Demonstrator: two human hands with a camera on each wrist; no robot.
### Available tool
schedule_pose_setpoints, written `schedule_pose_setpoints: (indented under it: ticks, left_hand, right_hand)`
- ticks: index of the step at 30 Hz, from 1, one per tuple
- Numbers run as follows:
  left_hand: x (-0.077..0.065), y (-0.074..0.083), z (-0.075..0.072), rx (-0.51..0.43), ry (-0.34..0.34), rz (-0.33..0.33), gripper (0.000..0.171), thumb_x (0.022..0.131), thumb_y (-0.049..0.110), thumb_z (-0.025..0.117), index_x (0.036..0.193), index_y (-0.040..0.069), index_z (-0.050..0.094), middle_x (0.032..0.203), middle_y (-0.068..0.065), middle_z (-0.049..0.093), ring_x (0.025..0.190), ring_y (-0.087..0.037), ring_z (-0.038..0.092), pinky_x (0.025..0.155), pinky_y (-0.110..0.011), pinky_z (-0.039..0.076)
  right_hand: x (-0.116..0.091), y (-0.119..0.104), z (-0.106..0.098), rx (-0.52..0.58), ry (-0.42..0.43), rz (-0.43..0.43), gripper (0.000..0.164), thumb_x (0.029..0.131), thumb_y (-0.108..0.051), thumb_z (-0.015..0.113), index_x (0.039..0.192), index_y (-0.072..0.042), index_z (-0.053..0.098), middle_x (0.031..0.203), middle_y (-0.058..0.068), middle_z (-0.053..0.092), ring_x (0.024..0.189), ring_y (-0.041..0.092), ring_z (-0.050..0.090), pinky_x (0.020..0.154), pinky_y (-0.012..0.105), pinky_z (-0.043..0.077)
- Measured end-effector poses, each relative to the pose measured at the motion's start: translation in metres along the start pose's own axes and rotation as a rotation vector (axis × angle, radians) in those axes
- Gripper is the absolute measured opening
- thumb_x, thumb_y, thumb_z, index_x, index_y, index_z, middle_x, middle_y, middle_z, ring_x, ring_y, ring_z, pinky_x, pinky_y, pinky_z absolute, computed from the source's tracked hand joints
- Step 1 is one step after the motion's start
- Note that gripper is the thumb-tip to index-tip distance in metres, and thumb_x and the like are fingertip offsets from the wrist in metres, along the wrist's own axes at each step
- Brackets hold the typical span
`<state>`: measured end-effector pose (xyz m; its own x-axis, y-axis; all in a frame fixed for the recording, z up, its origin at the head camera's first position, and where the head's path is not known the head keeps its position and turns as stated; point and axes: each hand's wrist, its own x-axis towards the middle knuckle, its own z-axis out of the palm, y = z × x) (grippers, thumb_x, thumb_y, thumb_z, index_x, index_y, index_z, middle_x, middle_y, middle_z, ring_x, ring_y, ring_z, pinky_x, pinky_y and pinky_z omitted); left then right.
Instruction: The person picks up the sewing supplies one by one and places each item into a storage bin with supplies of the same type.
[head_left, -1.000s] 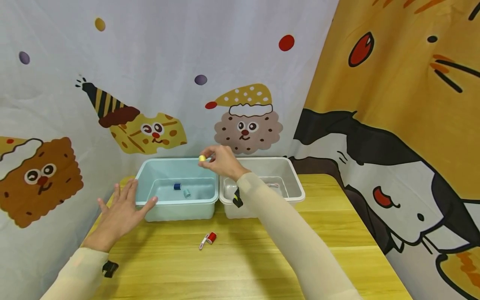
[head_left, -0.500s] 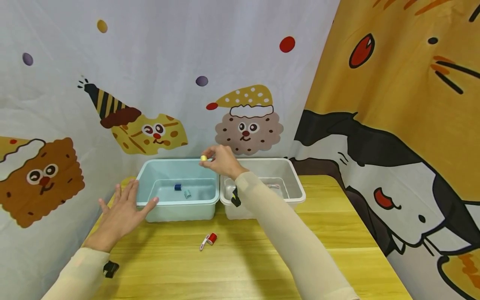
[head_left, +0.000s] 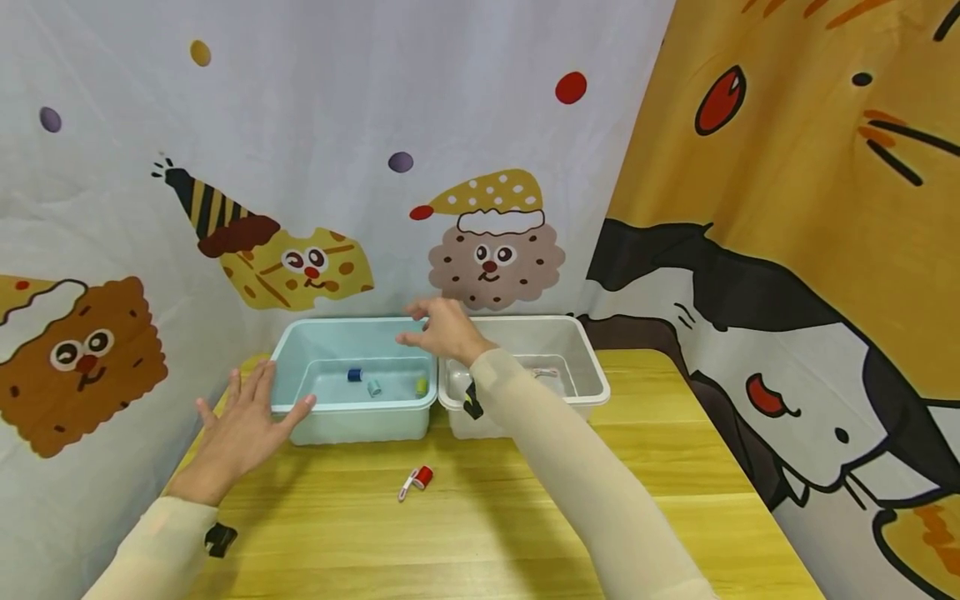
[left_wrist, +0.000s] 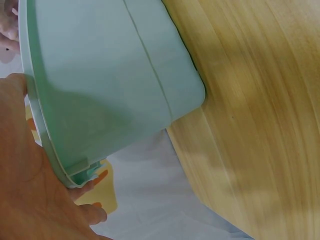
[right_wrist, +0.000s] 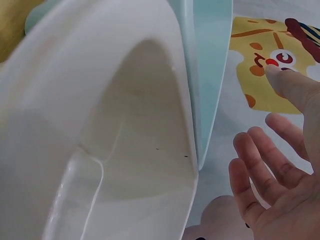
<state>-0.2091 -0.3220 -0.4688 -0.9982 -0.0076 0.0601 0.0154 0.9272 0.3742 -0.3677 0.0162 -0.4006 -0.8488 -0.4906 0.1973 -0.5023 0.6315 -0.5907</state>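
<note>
My right hand (head_left: 448, 329) hovers over the back right corner of the blue bin (head_left: 360, 423), thumb and fingers spread apart with nothing between them. Inside that bin lie a yellow thread spool (head_left: 422, 386), a dark blue spool (head_left: 355, 375) and a light teal spool (head_left: 374, 387). My left hand (head_left: 243, 429) rests with extended fingers at the bin's left front corner. In the left wrist view its thumb and fingers (left_wrist: 92, 214) touch the bin's rim. On the table in front, a red spool (head_left: 424, 476) lies against a small pale looped cord (head_left: 407, 484).
A white bin (head_left: 600, 392) stands right beside the blue one, partly hidden by my right forearm. A small pale cord-like item (head_left: 546, 372) lies in it. Both bins sit on a wooden table (head_left: 637, 500), close to a printed curtain (head_left: 315, 100) at the back.
My right hand has let go of the yellow spool, which has dropped into the blue bin's right side. The right fingers have spread. My left hand has stayed put.
</note>
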Motion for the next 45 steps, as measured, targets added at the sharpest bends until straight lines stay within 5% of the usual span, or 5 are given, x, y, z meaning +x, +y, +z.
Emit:
schedule_pose_setpoints:
  ticks: [16, 26, 45]
  left_hand:
    - [0.0, -0.004, 0.0, 0.012, -0.016, -0.016, 0.119, 0.113, 0.086, 0.042, 0.186, -0.001, 0.005, 0.192, -0.036, 0.008, 0.173, -0.072, -0.008, 0.115, -0.108, -0.009]
    - [0.0, 0.002, 0.0, 0.004, -0.006, 0.0, 0.117, 0.114, 0.082, 0.045, 0.186, -0.001, 0.005, 0.192, -0.036, 0.008, 0.174, -0.072, -0.007, 0.116, -0.107, -0.009]
    - [-0.001, -0.002, 0.001, 0.007, -0.005, 0.001, 0.117, 0.114, 0.084, 0.043, 0.186, -0.001, 0.005, 0.192, -0.036, 0.008, 0.173, -0.073, -0.007, 0.114, -0.108, -0.008]
  right_hand:
    - [-0.024, -0.003, -0.003, 0.029, 0.011, -0.076, 0.047, 0.106, -0.038, 0.089, 0.146, -0.013, 0.08, 0.14, 0.012, 0.082, 0.122, 0.036, 0.079, 0.102, 0.044, 0.067]
    - [-0.047, 0.002, -0.008, -0.002, 0.055, -0.13, 0.044, 0.106, -0.041, 0.09, 0.141, -0.017, 0.083, 0.135, 0.005, 0.084, 0.111, 0.022, 0.078, 0.096, 0.037, 0.066]
    - [-0.103, 0.007, -0.006, 0.063, 0.099, -0.219, 0.04, 0.103, -0.029, 0.093, 0.139, -0.013, 0.084, 0.131, 0.006, 0.082, 0.105, 0.023, 0.081, 0.093, 0.037, 0.069]
